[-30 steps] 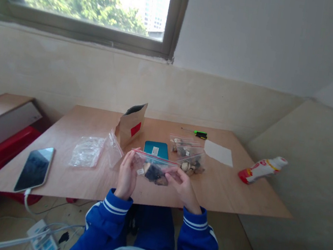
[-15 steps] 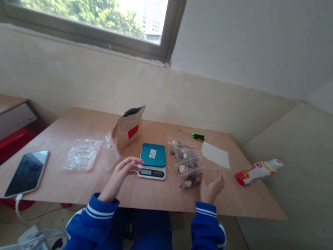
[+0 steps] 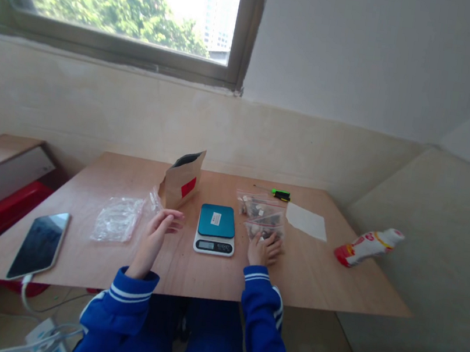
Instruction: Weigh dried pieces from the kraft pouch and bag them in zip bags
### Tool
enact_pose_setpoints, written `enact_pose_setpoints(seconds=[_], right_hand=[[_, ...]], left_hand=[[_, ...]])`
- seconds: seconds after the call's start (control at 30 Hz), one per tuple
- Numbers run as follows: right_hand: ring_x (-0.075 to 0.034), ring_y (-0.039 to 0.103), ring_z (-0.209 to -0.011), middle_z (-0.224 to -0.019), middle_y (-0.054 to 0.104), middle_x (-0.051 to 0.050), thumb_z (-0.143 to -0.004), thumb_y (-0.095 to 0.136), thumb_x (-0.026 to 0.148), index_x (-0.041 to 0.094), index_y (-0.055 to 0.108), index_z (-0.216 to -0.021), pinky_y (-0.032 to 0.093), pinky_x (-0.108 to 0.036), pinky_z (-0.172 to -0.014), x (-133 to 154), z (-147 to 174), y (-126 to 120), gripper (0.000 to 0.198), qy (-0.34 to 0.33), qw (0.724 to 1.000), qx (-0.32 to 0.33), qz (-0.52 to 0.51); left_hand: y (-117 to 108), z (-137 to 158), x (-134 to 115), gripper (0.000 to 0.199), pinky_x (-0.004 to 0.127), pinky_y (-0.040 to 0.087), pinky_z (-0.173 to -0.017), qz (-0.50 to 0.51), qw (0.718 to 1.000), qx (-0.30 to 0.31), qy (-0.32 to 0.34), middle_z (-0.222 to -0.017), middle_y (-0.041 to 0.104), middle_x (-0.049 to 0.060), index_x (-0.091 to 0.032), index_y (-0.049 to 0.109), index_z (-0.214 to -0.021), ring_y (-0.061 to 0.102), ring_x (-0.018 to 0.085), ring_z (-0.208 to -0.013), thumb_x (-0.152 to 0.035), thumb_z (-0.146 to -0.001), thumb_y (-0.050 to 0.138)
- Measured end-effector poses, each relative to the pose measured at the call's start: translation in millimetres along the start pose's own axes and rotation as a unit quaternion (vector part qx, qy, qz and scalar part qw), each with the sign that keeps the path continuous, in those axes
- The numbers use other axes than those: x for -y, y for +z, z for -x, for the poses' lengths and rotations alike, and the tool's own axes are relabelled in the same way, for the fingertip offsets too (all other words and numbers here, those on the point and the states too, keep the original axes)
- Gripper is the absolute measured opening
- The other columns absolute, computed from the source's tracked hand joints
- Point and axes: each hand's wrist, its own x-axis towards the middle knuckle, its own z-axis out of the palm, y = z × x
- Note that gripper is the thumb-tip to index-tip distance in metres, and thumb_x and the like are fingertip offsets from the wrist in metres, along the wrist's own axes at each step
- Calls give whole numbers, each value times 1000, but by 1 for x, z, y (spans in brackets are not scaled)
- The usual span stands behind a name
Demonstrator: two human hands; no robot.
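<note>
My right hand [image 3: 265, 250] lies over the nearest of several clear zip bags [image 3: 266, 217] with small brown and pale lumps inside, its fingers spread and covering part of that bag. My left hand [image 3: 159, 236] hovers left of the scale, fingers loosely stretched, holding nothing that I can see. Between the hands stands a kitchen scale [image 3: 216, 229] with a teal top and a bare platform; its display is too small to read. Behind my left hand a brown paper pouch [image 3: 181, 182] with a red label stands with its mouth apart.
Clear plastic bags [image 3: 118, 219] lie on the left of the table, beside a phone [image 3: 39, 245] on a charging cable. At the back right are screwdrivers [image 3: 280, 194] and a white paper sheet [image 3: 306, 221]. A red and white bottle [image 3: 368, 247] is farther right.
My right hand has moved left onto the nearest zip bag, and the bags now sit closer together. My left hand has drawn back leftward from the scale.
</note>
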Motion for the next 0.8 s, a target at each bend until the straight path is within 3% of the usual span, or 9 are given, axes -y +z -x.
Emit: enact_pose_setpoints(seconds=[0.2, 0.33, 0.4, 0.47, 0.53, 0.6, 0.7, 0.8], right_hand=[[-45, 24, -136, -148, 23, -33, -91, 32, 47, 5, 30, -144, 22, -74, -96, 15, -2, -1, 68, -12, 999, 14, -29], [-40, 22, -139, -147, 27, -30, -92, 34, 46, 3, 40, -137, 24, -65, -104, 34, 10, -23, 62, -167, 977, -1, -134], [-32, 28, -139, -144, 35, -25, -94, 34, 43, 8, 45, -132, 28, -56, -108, 57, 17, -40, 53, -281, 934, 39, -217], [-23, 34, -137, -141, 43, -16, -96, 33, 36, 16, 45, -132, 29, -48, -112, 88, 23, -59, 43, -391, 872, 108, -272], [-18, 39, -133, -139, 47, -12, -96, 33, 28, 19, 43, -135, 30, -41, -113, 123, 28, -74, 41, -480, 812, 177, -281], [-15, 41, -132, -138, 49, -11, -96, 31, 22, 18, 44, -135, 31, -36, -113, 154, 33, -81, 41, -531, 768, 225, -277], [-16, 41, -132, -138, 50, -13, -95, 29, 15, 14, 47, -132, 33, -36, -113, 185, 39, -77, 42, -592, 729, 254, -232], [-20, 43, -130, -131, 55, -17, -92, 32, 10, 8, 54, -123, 31, -40, -113, 193, 46, -71, 39, -646, 712, 243, -131]], left_hand=[[-5, -26, -9, 27, 29, 47, -77, -66, 984, -118, 117, -99, 63, 5, -19, 62, -98, 60, 17, -90, -41, -84, 55], [-7, -73, -39, 34, 33, 47, -85, -176, 933, -232, 213, -111, 60, 8, -18, 59, -109, 59, 19, -97, -41, -84, 55], [-6, -102, -49, 37, 37, 42, -96, -260, 908, -236, 228, -117, 59, 11, -17, 61, -111, 54, 23, -111, -40, -82, 57], [-3, -126, -54, 40, 37, 37, -102, -321, 909, -188, 185, -118, 61, 15, -12, 62, -112, 53, 26, -116, -37, -81, 57], [1, -139, -52, 40, 35, 42, -96, -350, 922, -130, 103, -113, 66, 17, -8, 64, -112, 59, 27, -110, -34, -83, 53], [5, -139, -48, 35, 33, 47, -85, -357, 927, -92, 75, -101, 71, 16, -10, 69, -102, 65, 27, -98, -31, -84, 49], [11, -120, -40, 31, 30, 47, -76, -361, 924, -86, 87, -91, 74, 13, -14, 73, -93, 67, 25, -90, -29, -85, 46], [16, -94, -34, 31, 28, 47, -76, -366, 920, -97, 104, -94, 74, 10, -17, 72, -95, 68, 24, -88, -30, -86, 46]])
